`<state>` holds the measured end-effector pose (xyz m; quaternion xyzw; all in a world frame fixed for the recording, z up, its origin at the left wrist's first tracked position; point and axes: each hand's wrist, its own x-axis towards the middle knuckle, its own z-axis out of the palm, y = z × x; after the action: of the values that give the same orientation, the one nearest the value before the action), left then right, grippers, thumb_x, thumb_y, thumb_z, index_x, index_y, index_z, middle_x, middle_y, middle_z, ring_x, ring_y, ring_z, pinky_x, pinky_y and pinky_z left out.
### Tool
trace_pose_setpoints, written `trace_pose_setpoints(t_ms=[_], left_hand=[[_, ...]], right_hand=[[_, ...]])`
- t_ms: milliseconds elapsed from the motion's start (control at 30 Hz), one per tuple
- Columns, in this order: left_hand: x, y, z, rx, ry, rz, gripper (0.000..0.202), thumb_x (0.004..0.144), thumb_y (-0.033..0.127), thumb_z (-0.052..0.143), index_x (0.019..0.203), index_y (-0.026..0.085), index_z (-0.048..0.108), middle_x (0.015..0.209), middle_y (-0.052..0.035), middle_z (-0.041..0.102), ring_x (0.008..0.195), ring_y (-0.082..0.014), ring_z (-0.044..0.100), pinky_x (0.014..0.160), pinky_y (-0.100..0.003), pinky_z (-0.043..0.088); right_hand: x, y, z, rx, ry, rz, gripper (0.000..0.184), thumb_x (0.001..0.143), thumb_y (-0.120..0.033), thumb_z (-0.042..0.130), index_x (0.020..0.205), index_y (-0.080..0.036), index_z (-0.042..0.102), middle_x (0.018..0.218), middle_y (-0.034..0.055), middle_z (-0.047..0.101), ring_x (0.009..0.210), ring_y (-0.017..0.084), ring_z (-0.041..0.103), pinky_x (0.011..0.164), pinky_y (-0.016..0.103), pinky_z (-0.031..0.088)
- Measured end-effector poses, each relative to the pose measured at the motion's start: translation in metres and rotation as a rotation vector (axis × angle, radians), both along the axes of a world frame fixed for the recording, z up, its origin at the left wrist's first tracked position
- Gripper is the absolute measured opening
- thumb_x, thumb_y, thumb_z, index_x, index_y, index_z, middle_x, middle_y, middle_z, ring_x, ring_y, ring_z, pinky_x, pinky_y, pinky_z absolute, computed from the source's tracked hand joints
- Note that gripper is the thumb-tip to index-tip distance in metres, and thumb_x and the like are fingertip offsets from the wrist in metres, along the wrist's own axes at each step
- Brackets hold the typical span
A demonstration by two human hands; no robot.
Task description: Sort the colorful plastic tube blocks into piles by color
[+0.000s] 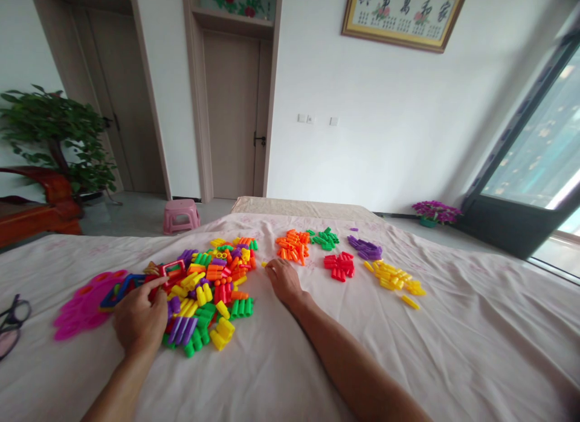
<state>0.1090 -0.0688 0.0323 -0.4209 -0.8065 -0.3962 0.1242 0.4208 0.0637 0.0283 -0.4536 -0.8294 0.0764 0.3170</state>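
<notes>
A mixed heap of coloured plastic tube blocks [212, 289] lies on the pale cloth-covered table [317, 361]. My left hand [139, 318] rests at the heap's left edge, fingers curled on a red piece among flat red and blue frames [136, 283]. My right hand [283, 280] lies just right of the heap, fingers together pinching a small yellow block [264, 264]. Beyond it sit sorted groups: orange [292, 245], green [324, 238], purple [365, 248], red [339, 266] and yellow [396, 278].
A magenta flat plastic piece [84, 307] lies at the left. Black scissors [11, 325] sit at the table's left edge. A pink stool [181, 215], a potted plant [54, 138] and red wooden furniture [31, 210] stand behind; a glass door [534, 156] is on the right.
</notes>
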Motion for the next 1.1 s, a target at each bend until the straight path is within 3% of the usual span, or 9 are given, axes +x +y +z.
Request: trace_pose_setpoints(t_ms=[133,367,467,633,833,967,1100], left_hand=[[-0.002,0.001,-0.002,-0.011,-0.012,0.01,0.04,0.089,0.038,0.047,0.111,0.021,0.076,0.093,-0.0124,0.071,0.086,-0.027,0.062,0.075,-0.037,0.045],[-0.004,0.0,-0.003,-0.015,-0.018,0.011,0.04,0.089,0.039,0.048,0.112,0.021,0.075,0.089,-0.0114,0.069,0.082,-0.0267,0.06,0.071,-0.037,0.044],[-0.005,0.001,-0.002,-0.019,-0.01,0.006,0.041,0.09,0.039,0.048,0.113,0.021,0.075,0.088,-0.012,0.068,0.082,-0.0268,0.06,0.072,-0.038,0.044],[-0.006,0.002,-0.004,-0.025,-0.02,0.013,0.039,0.087,0.038,0.05,0.111,0.021,0.075,0.084,-0.0105,0.066,0.08,-0.0262,0.058,0.07,-0.037,0.043],[-0.006,0.003,-0.007,-0.007,0.005,0.01,0.038,0.087,0.038,0.049,0.11,0.022,0.075,0.084,-0.0092,0.066,0.078,-0.025,0.057,0.068,-0.035,0.042],[-0.005,0.003,-0.006,-0.021,-0.002,0.019,0.038,0.087,0.039,0.049,0.11,0.023,0.075,0.084,-0.0085,0.067,0.078,-0.0241,0.057,0.068,-0.034,0.041],[-0.004,0.002,-0.003,-0.015,-0.01,0.018,0.039,0.086,0.039,0.05,0.11,0.022,0.076,0.084,-0.0094,0.068,0.077,-0.0239,0.057,0.069,-0.034,0.041]], right_hand=[[0.016,0.006,-0.002,0.004,0.172,-0.083,0.009,0.093,-0.027,0.058,0.094,-0.023,0.066,0.092,0.0032,0.071,0.088,0.02,0.063,0.079,0.03,0.047],[0.064,0.028,0.013,0.143,0.352,-0.243,0.023,0.093,-0.031,0.052,0.106,-0.022,0.068,0.105,0.0068,0.072,0.095,0.022,0.064,0.085,0.034,0.049],[0.104,0.036,0.021,0.171,0.35,-0.36,0.027,0.093,-0.032,0.051,0.107,-0.021,0.071,0.109,0.0082,0.072,0.095,0.023,0.064,0.084,0.034,0.049],[0.196,0.035,0.03,0.224,0.147,-0.609,0.03,0.092,-0.032,0.051,0.11,-0.021,0.072,0.11,0.009,0.072,0.102,0.025,0.06,0.089,0.036,0.043],[0.287,0.018,0.025,0.201,0.063,-0.975,0.03,0.092,-0.032,0.051,0.112,-0.023,0.072,0.105,0.01,0.071,0.103,0.026,0.055,0.087,0.038,0.039],[0.301,0.011,0.016,0.195,0.086,-1.086,0.033,0.09,-0.028,0.051,0.115,-0.022,0.072,0.114,0.0114,0.07,0.107,0.028,0.053,0.092,0.041,0.038],[0.267,0.019,0.015,0.225,0.154,-0.936,0.033,0.088,-0.026,0.049,0.11,-0.02,0.074,0.113,0.0113,0.071,0.108,0.029,0.056,0.094,0.043,0.041]])
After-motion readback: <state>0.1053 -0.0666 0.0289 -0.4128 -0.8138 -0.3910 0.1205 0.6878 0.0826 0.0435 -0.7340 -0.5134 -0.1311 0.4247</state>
